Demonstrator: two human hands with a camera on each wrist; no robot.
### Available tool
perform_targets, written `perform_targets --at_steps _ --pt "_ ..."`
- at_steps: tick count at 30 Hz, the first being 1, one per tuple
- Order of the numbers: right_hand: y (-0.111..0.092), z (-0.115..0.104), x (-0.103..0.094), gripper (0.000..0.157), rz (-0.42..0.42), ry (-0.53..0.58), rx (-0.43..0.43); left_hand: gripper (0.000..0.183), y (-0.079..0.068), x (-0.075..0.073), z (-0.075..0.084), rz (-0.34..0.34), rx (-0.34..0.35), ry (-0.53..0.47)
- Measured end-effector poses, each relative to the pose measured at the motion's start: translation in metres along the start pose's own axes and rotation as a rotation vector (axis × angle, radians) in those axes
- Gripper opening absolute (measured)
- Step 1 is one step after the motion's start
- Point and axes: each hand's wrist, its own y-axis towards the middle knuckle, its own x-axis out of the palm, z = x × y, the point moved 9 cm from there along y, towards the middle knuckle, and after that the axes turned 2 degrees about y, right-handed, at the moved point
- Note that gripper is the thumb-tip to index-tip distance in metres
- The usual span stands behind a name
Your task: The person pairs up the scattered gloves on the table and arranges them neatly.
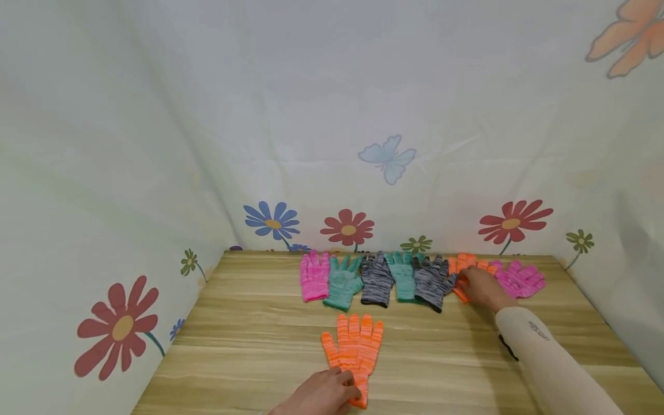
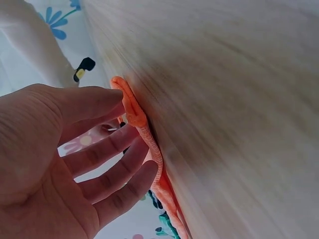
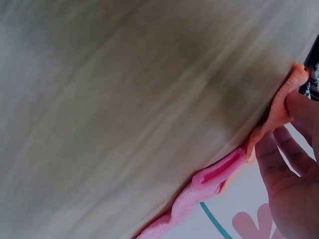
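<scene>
One orange knitted glove lies flat on the near middle of the table, fingers pointing away. My left hand rests at its cuff; in the left wrist view the fingers are loosely extended and touch the glove. At the back right, my right hand pinches a second orange glove, partly hidden beneath the hand. The right wrist view shows this orange glove bunched up between thumb and fingers. A pink glove lies right beside it.
Along the table's back edge runs a row: a pink glove, a green glove, a grey glove, another green glove and another grey glove. A flower-printed white curtain hangs behind and at both sides.
</scene>
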Motion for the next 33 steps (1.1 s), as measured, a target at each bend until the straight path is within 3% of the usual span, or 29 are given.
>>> perform_targets --at_steps 5,11,22,33 --pt "-0.002 0.003 -0.01 0.009 0.065 0.011 -0.011 0.015 0.001 0.0 0.001 -0.002 0.002 -0.002" --pt "-0.004 -0.001 -0.035 0.012 0.144 -0.021 0.002 0.015 0.0 -0.001 0.003 -0.009 0.003 -0.02" --pt "-0.018 -0.008 -0.077 0.02 0.167 0.031 0.031 0.014 -0.001 -0.003 0.003 0.004 0.01 -0.043" --pt "-0.046 -0.036 -0.11 0.019 0.306 0.069 -0.016 0.014 -0.004 -0.003 0.001 -0.001 -0.002 -0.066"
